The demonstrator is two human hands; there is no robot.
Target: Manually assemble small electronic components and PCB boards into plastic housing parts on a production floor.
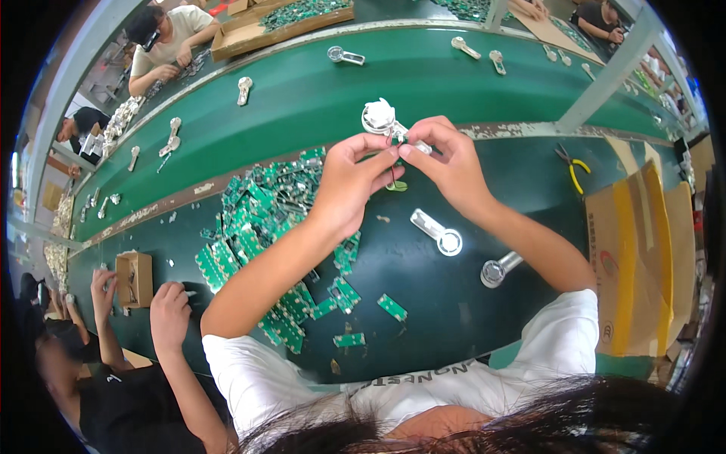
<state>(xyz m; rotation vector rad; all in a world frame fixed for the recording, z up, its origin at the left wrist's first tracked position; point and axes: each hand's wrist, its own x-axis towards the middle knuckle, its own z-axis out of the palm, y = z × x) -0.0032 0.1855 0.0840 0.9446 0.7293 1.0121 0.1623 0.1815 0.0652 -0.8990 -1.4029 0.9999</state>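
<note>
Both my hands are together over the far edge of the bench, fingertips closed on a white handheld fan part (380, 117) with a round head and short handle. Between thumb and finger, my left hand (346, 181) pinches thin dark and red wires by the handle. My right hand (451, 163) grips the handle end, its thumb tip close to the left one. A small green circuit board (396, 185) hangs below the fingers at the wires. Fingers hide the exact joint. Nearer me lie a white fan handle piece (439, 233) and a silver-grey one (499, 270).
A heap of green circuit boards (261, 216) spreads left of my hands. Yellow-handled pliers (575, 168) and a cardboard box (624, 261) are at right. Beyond runs a green conveyor belt (302, 94) carrying several fan parts. A co-worker's hands (171, 310) work at left beside a small box (134, 280).
</note>
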